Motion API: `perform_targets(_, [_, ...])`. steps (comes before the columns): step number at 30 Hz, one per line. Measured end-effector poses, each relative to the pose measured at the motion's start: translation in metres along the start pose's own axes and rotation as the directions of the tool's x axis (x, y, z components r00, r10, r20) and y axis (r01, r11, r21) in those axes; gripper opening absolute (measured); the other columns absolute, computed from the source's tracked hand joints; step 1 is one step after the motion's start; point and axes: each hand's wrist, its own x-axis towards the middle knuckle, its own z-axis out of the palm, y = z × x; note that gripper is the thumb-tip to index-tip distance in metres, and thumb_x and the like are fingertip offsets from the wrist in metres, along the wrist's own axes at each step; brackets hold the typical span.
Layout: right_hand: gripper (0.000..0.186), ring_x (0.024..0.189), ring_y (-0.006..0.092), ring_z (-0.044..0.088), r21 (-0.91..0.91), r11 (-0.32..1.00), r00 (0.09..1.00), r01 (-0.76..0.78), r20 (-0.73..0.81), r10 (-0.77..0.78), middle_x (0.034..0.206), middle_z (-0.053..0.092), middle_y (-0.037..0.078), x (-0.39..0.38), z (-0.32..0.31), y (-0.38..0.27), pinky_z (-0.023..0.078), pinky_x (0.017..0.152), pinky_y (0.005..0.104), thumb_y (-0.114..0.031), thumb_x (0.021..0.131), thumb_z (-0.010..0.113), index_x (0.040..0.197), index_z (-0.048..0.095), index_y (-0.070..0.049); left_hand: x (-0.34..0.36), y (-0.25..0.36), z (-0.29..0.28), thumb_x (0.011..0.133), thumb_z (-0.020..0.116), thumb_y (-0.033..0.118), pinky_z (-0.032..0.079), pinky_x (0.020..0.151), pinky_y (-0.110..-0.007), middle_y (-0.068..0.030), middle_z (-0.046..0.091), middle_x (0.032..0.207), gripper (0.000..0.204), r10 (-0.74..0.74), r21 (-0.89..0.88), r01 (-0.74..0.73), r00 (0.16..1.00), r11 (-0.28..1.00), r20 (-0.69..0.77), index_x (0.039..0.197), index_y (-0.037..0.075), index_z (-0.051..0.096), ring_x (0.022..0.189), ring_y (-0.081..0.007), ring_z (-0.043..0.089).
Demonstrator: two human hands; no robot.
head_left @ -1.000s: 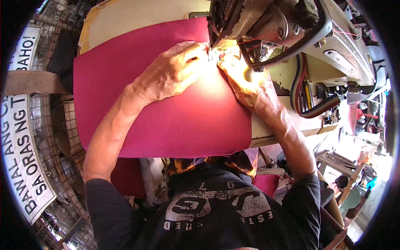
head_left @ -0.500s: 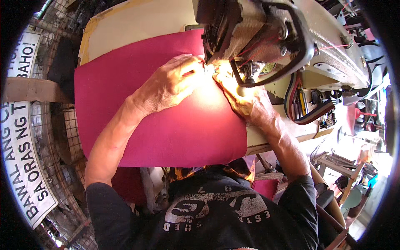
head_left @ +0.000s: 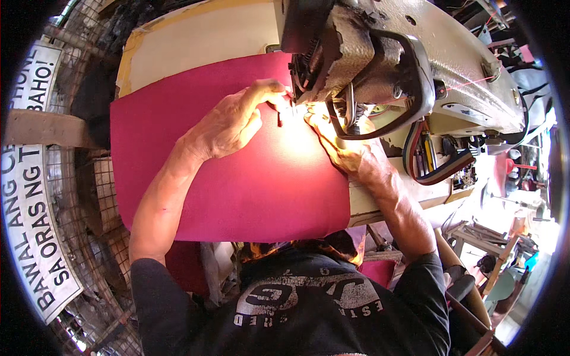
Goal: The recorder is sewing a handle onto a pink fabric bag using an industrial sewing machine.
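A large magenta sheet of fabric or leather-like material (head_left: 196,190) lies over the table under a sewing machine's head (head_left: 356,53). Just left of the lit needle area, my left hand (head_left: 228,124) is raised slightly with bent fingers. Its thumb and forefinger come together by the presser foot; a small dark thing or shadow shows beneath them, too small to name. At the sheet's right edge, my right hand (head_left: 347,148) grips the material close to the needle. Glare and the machine's black loop-shaped guard (head_left: 424,89) partly hide its fingertips.
Pale tabletop (head_left: 202,38) shows behind the sheet, its edge taped. Right of my right hand, a striped strap (head_left: 442,173) hangs around several slim tools. A wire mesh wall with a white sign (head_left: 41,237) stands at the left. Wooden pieces (head_left: 493,249) lie at the lower right.
My left fingers have lifted a little and bent more, uncovering the small dark shape beneath them. My right hand keeps its place at the sheet's edge. The whole view has shifted slightly.
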Motion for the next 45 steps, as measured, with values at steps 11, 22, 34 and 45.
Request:
perform_targets(11, [0.009,0.066,0.0321,0.06,0.026,1.0,1.0,0.008,-0.001,-0.008,0.066,0.058,0.011,0.001,-0.002,0.0,0.047,0.064,0.0464,-0.013,0.074,0.065,0.07,0.061,-0.006,0.004,-0.006,0.004,0.089,0.068,0.009,0.046,0.109,-0.046,-0.0063,0.068,0.11,0.011,0.232,0.291,-0.212,0.972,0.933,-0.037,0.099,0.005,0.068,0.119,-0.0274,0.061])
perform_targets(22, [0.011,0.066,0.0337,0.058,0.064,0.998,0.999,-0.027,-0.027,0.029,0.067,0.057,0.012,0.001,-0.002,-0.002,0.046,0.063,0.0481,-0.011,0.07,0.066,0.067,0.059,-0.004,0.005,-0.001,0.005,0.086,0.071,0.015,0.047,0.109,-0.048,-0.004,0.067,0.107,0.012,0.296,0.398,-0.269,0.955,0.877,-0.007,0.096,0.007,0.07,0.119,-0.0251,0.061])
perform_targets(34, [0.009,0.077,0.0347,0.059,0.063,0.998,1.0,-0.021,-0.012,0.022,0.077,0.058,0.015,0.004,-0.004,-0.005,0.046,0.069,0.0487,-0.011,0.075,0.064,0.074,0.059,-0.004,-0.008,0.022,0.008,0.073,0.067,-0.002,0.045,0.107,-0.042,-0.0099,0.064,0.116,0.039,0.245,0.496,-0.228,0.969,0.838,0.031,0.112,0.002,0.066,0.116,-0.0286,0.059])
perform_targets(45, [0.016,0.083,0.0368,0.061,0.045,0.997,0.993,0.058,-0.109,-0.052,0.085,0.062,0.017,0.007,-0.003,-0.004,0.047,0.075,0.0478,-0.012,0.085,0.058,0.098,0.063,-0.002,-0.02,0.024,0.027,0.078,0.065,-0.002,0.047,0.108,-0.044,-0.0153,0.064,0.122,0.037,0.247,0.516,-0.171,0.965,0.839,-0.083,0.115,-0.001,0.065,0.117,-0.0316,0.06])
